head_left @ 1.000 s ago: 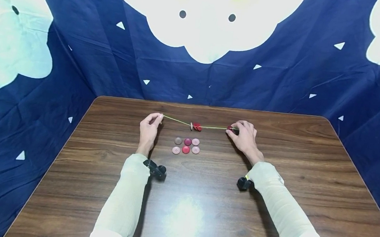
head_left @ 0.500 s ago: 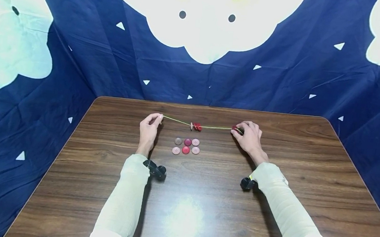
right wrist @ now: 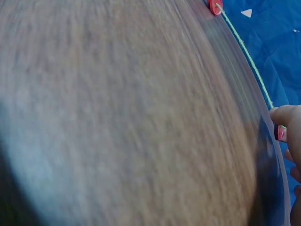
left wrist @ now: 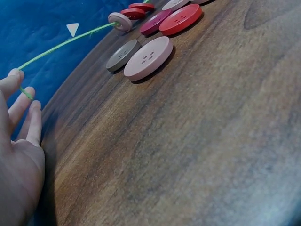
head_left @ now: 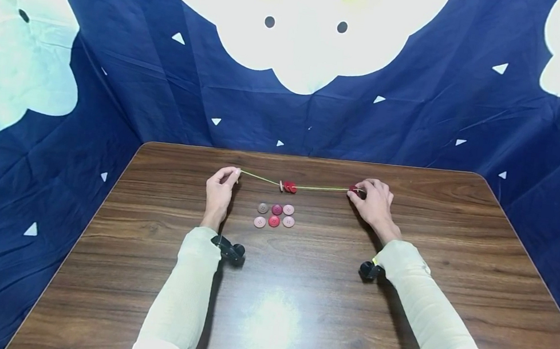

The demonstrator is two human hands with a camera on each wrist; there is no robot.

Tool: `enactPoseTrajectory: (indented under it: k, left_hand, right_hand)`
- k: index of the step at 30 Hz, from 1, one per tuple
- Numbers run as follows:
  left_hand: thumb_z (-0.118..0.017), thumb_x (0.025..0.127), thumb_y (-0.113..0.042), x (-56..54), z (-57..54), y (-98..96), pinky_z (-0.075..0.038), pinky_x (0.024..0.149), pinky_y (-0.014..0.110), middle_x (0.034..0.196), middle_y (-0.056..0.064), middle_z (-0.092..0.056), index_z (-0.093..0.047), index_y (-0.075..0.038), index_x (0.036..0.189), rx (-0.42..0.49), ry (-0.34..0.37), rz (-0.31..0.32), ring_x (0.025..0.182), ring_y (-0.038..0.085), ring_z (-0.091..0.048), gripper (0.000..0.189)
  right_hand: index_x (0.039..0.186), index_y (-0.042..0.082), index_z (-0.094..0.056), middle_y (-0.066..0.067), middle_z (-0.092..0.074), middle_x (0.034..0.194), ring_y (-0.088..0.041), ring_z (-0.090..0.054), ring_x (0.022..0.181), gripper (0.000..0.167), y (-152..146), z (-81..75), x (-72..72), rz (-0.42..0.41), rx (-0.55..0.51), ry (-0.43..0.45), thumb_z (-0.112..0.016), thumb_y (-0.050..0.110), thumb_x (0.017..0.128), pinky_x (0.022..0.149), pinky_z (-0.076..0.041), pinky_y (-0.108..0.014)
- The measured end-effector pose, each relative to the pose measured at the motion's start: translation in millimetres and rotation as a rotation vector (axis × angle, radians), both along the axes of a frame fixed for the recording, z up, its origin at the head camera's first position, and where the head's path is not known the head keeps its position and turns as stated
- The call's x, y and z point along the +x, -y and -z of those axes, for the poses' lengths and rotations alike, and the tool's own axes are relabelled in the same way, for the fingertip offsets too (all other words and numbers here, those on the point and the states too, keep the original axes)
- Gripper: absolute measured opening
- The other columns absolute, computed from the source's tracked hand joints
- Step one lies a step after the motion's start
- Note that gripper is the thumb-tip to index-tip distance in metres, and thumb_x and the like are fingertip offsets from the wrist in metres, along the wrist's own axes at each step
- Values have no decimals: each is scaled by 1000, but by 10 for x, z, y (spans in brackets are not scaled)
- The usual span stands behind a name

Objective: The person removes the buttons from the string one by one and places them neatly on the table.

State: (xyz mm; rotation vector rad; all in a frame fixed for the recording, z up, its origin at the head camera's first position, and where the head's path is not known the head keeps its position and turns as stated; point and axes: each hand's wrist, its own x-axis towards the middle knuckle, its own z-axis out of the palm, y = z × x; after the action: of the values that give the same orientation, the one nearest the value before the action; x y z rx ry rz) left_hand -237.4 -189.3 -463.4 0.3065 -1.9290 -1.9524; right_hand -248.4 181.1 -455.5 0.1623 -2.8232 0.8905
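Observation:
A light green string (head_left: 322, 189) stretches between the two hands above the back of the table. My left hand (head_left: 219, 193) pinches its left end between thumb and fingertip, and a short tail (left wrist: 26, 93) hangs past the fingers. At the right, my right hand (head_left: 374, 205) pinches a dark red button (head_left: 353, 189) at the string, the fingers hiding part of it. Mid-string hang a pale pink button (left wrist: 120, 21) and several red buttons (head_left: 290, 187), close together. In the right wrist view, a red button (right wrist: 216, 6) shows the string coming out of its face.
Several loose buttons lie flat in two rows just in front of the string, among them a grey-brown one (head_left: 263, 208), a magenta one (head_left: 276, 210), a red one (head_left: 273, 221) and pale pink ones (head_left: 259, 222). A dark blue cloth (head_left: 311, 126) stands behind the wooden table (head_left: 299, 280).
My right hand has slid to the right with the dark red button, lengthening the stretch of string between it and the middle buttons. My left hand and the loose buttons have stayed put.

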Motion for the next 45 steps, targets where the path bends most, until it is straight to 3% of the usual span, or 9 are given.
enactPoseTrajectory:
  k: [13,23,38,45]
  left_hand:
    - [-68,89,-20,-13,2,4,-45,75,26,97,23,-64,-68,-1,98,-6,-2,6,75,9,-56,20]
    - [-69,89,-20,-26,-7,10,-45,75,26,95,24,-63,-69,-4,96,-3,-8,4,78,15,-56,18]
    - [-68,89,-21,-24,13,14,-45,74,24,93,22,-63,-69,-3,98,-12,-17,7,76,11,-55,20]
    - [-69,89,-20,-22,32,10,-45,74,25,87,13,-63,-69,-6,94,-7,-9,-1,77,13,-56,15]
  right_hand:
    - [108,4,-62,-19,-50,129,-40,-35,123,34,-95,-14,23,39,7,17,-66,33,89,103,-19,-55]
    - [108,4,-62,-21,-49,129,-40,-35,123,36,-154,2,-11,83,32,20,-66,33,89,101,-22,-54]
    - [109,4,-61,-21,-48,131,-41,-35,124,37,-176,8,-7,115,61,22,-64,35,89,102,-20,-56]
    - [111,3,-60,-21,-48,131,-42,-34,125,38,-177,-10,20,156,38,17,-63,35,90,103,-19,-56]
